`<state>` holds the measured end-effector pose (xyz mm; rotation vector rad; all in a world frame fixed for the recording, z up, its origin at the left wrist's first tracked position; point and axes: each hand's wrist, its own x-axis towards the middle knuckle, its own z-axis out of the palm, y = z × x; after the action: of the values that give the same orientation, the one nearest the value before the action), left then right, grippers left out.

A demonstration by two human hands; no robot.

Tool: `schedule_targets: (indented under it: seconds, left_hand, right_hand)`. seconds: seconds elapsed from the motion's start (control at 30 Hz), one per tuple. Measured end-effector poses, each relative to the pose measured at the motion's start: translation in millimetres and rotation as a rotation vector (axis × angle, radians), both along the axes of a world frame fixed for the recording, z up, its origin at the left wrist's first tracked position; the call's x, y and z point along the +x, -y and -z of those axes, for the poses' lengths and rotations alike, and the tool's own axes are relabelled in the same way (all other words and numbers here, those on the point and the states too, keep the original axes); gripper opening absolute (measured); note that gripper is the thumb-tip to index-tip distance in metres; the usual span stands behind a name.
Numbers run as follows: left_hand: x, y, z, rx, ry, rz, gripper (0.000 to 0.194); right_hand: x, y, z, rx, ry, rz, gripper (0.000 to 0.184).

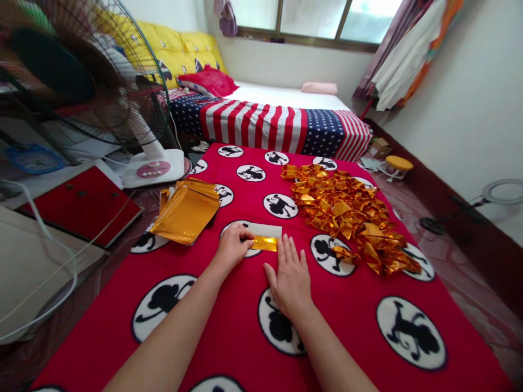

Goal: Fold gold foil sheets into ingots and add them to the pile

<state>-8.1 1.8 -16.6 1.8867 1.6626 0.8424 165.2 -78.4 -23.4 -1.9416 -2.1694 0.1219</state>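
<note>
Bare red blanket [229,337] lies open around both forearms and toward the near edge; the stack of gold sheets [186,213] blocks the left; the heap of folded gold pieces [351,215] crowds the right; the fan base [154,167] stands beyond the far-left corner.

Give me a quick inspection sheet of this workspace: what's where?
Surface: red blanket with black-and-white cartoon circles, spread flat.
Job's things: gold sheet being folded, white side showing above it; stack of gold sheets to the left; pile of folded gold pieces to the right.
Clutter: nothing seen on the blanket.
Hands: left hand pinches the sheet's left end; right hand lies flat, fingertips at its right end.
Cables: white cord looping at left, by the fan.
Surroundings: bed with stars-and-stripes cover, window, curtains.
</note>
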Motion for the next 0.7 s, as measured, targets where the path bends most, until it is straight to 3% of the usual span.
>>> schedule_targets:
  seconds: [0.1,0.17,0.3,0.4,0.7]
  left_hand:
    - [7,16,-0.1,0.164,-0.03,-0.101,0.01]
    - [16,32,-0.9,0.313,-0.093,-0.084,0.016]
    - [37,58,0.3,0.335,-0.157,0.285,0.036]
    - [43,63,2.5,0.22,-0.24,0.402,0.048]
    - [16,59,3.1,0.144,-0.413,0.228,0.048]
  right_hand:
    - [-3,0,0.6,0.008,0.006,0.009,0.067]
    - [-4,1,0.8,0.013,0.011,0.009,0.067]
    - [-3,1,2.2,0.025,0.025,-0.003,0.063]
    - [-2,2,3.0,0.035,0.033,-0.01,0.063]
    - [-3,1,-1.7,0.032,-0.02,0.001,0.064]
